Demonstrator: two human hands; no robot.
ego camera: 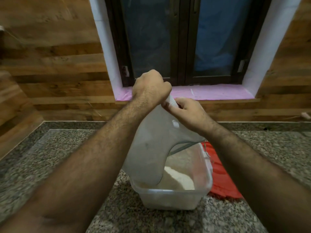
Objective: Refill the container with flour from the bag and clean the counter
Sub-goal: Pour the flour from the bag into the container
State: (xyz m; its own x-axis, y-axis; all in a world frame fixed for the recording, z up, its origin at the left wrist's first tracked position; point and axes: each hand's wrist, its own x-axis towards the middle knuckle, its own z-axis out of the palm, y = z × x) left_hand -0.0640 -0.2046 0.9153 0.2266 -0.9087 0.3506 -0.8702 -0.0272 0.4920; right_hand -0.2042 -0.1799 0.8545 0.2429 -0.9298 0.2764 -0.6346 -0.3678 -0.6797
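Note:
A whitish plastic flour bag (pixel 151 148) hangs upside down, its mouth down inside a clear rectangular container (pixel 171 197) on the granite counter (pixel 55 158). Pale flour (pixel 178 180) lies heaped in the container's bottom. My left hand (pixel 149 88) is fisted around the bag's upper end, above the container. My right hand (pixel 186 110) pinches the same end just beside it. The bag's lower edge rests against the container's left wall.
A red cloth or lid (pixel 218 170) lies on the counter right behind the container, partly under my right forearm. Wood-panelled wall and a dark window with a pink sill (pixel 218 93) stand behind the counter. Grey speckled counter stretches left and right.

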